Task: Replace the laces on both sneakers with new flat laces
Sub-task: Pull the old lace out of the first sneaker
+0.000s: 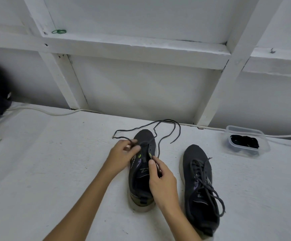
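A: What do the hands hold?
B: The left hand (122, 153) pinches the dark lace (160, 134) at the left sneaker (142, 173); the right hand (162, 181) pinches the same lace by the tongue.
A: The rest?
B: The right sneaker (199, 185), laced, lies just right of that grip. Beyond it, a clear tub (247, 142) holds black laces (244, 140).

Hands (142, 164) bare; forearms bare, no sleeves, rings, watch visible.
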`<state>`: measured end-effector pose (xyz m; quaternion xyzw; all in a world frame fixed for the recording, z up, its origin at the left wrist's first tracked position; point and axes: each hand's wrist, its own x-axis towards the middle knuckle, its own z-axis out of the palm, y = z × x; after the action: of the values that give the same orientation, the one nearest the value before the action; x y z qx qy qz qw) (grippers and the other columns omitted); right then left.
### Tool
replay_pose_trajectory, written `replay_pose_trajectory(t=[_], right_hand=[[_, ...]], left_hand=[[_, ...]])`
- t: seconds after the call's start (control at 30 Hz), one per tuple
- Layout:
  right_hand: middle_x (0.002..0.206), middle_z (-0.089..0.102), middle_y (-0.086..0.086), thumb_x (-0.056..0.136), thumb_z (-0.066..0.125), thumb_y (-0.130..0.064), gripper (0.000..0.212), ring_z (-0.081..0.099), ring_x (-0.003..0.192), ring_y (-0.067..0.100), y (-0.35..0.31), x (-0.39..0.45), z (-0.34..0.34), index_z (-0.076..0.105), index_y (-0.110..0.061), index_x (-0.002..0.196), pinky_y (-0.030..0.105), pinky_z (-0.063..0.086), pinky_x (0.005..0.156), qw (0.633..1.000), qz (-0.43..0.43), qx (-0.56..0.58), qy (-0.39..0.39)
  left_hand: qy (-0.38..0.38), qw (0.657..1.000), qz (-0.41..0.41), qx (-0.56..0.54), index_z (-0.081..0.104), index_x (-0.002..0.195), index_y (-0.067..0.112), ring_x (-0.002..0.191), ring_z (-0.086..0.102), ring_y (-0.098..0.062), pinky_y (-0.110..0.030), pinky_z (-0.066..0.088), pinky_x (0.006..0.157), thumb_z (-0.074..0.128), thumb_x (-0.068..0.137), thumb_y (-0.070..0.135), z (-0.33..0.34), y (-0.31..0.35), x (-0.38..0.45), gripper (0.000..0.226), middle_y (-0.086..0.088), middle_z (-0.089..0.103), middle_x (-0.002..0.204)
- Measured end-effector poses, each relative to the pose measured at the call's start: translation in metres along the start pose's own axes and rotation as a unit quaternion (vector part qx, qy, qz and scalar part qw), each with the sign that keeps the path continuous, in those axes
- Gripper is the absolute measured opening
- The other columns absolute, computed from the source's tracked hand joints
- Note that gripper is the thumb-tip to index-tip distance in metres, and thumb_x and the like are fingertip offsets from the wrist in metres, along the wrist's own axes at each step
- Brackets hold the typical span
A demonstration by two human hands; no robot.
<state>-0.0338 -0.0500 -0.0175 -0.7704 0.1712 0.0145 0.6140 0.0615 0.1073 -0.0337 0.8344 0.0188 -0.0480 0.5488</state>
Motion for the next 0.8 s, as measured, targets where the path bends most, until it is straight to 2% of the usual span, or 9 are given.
replay_pose_trajectory(t=[0.07, 0.13, 0.2, 0.27, 0.4, 0.53, 0.63, 0.7, 0.8], right_hand=[[0.127, 0.064, -0.025, 0.100, 0.054, -0.050, 0.037, 0.054, 0.120, -0.010, 0.001, 0.000, 0.000, 0.064, -0.037, 0.133, 0.023, 0.046, 0.107, 1.000, -0.002, 0.007, 0.000], [0.125, 0.064, -0.027, 0.100, 0.055, -0.050, 0.035, 0.053, 0.118, -0.014, 0.003, 0.000, 0.000, 0.064, -0.039, 0.131, 0.019, 0.045, 0.106, 1.000, -0.001, 0.018, -0.001], [0.124, 0.064, -0.028, 0.099, 0.056, -0.050, 0.034, 0.052, 0.117, -0.016, 0.004, 0.000, 0.000, 0.065, -0.039, 0.130, 0.016, 0.044, 0.104, 1.000, -0.002, 0.025, -0.002], [0.123, 0.064, -0.029, 0.099, 0.056, -0.050, 0.033, 0.052, 0.116, -0.018, 0.005, 0.001, 0.002, 0.065, -0.039, 0.129, 0.011, 0.042, 0.100, 1.000, -0.002, 0.029, -0.002], [0.119, 0.063, -0.032, 0.099, 0.056, -0.049, 0.029, 0.052, 0.115, -0.018, 0.006, 0.002, 0.003, 0.065, -0.043, 0.125, 0.012, 0.041, 0.099, 1.000, -0.012, 0.023, 0.003], [0.116, 0.063, -0.034, 0.099, 0.057, -0.049, 0.017, 0.052, 0.113, -0.019, 0.004, 0.001, 0.003, 0.063, -0.053, 0.114, 0.008, 0.040, 0.094, 1.000, -0.011, 0.026, 0.006], [0.112, 0.064, -0.036, 0.099, 0.059, -0.046, 0.014, 0.054, 0.110, -0.019, 0.003, 0.001, 0.003, 0.063, -0.055, 0.107, 0.006, 0.040, 0.090, 0.999, -0.009, 0.032, 0.010], [0.111, 0.064, -0.036, 0.099, 0.059, -0.045, 0.014, 0.054, 0.110, -0.020, 0.003, 0.001, 0.003, 0.064, -0.053, 0.109, 0.006, 0.040, 0.090, 0.999, -0.010, 0.034, 0.011], [0.115, 0.064, -0.034, 0.099, 0.058, -0.047, 0.021, 0.051, 0.111, -0.021, 0.004, 0.001, 0.002, 0.066, -0.047, 0.118, 0.009, 0.041, 0.095, 0.999, -0.012, 0.029, 0.006]], left_hand=[[0.020, 0.997, 0.061, 0.051, 0.074, 0.102, 0.034, 0.094, 0.062, 0.008, -0.008, 0.047, 0.085, 0.072, 0.090, 0.029, 0.004, -0.002, 0.001, 0.014, 0.020, 0.066, 0.103], [0.066, 0.995, 0.068, 0.037, 0.073, 0.092, 0.032, 0.088, 0.065, 0.006, -0.011, 0.050, 0.081, 0.068, 0.094, 0.023, 0.006, 0.002, 0.005, 0.011, 0.018, 0.071, 0.094], [0.122, 0.986, -0.006, -0.109, 0.064, 0.095, 0.026, 0.084, 0.071, -0.006, -0.021, 0.056, 0.077, 0.056, 0.101, 0.024, 0.005, 0.008, 0.008, 0.010, 0.006, 0.074, 0.094], [0.153, 0.957, -0.078, -0.236, 0.057, 0.100, 0.018, 0.083, 0.074, -0.014, -0.028, 0.060, 0.072, 0.047, 0.105, 0.027, 0.004, 0.012, 0.009, 0.014, -0.002, 0.074, 0.098], [0.004, 1.000, -0.012, -0.020, 0.067, 0.108, 0.036, 0.104, 0.062, 0.001, -0.020, 0.050, 0.087, 0.067, 0.093, 0.041, 0.004, 0.003, -0.001, 0.016, 0.017, 0.066, 0.113], [-0.053, 0.997, 0.050, 0.019, 0.073, 0.115, 0.037, 0.114, 0.054, 0.010, -0.010, 0.042, 0.095, 0.080, 0.082, 0.040, -0.004, 0.000, -0.001, 0.033, 0.024, 0.060, 0.120], [-0.008, 0.995, 0.090, 0.041, 0.077, 0.098, 0.035, 0.102, 0.061, 0.011, -0.003, 0.043, 0.083, 0.077, 0.087, 0.022, -0.006, 0.000, 0.002, 0.017, 0.022, 0.069, 0.106], [0.045, 0.995, 0.081, 0.027, 0.072, 0.090, 0.031, 0.089, 0.068, 0.004, -0.009, 0.048, 0.077, 0.066, 0.095, 0.018, -0.003, 0.002, 0.006, 0.015, 0.016, 0.074, 0.093], [0.161, 0.973, -0.036, -0.164, 0.056, 0.096, 0.016, 0.078, 0.075, -0.012, -0.027, 0.056, 0.072, 0.043, 0.106, 0.027, 0.001, 0.009, 0.010, 0.020, -0.001, 0.076, 0.089]])
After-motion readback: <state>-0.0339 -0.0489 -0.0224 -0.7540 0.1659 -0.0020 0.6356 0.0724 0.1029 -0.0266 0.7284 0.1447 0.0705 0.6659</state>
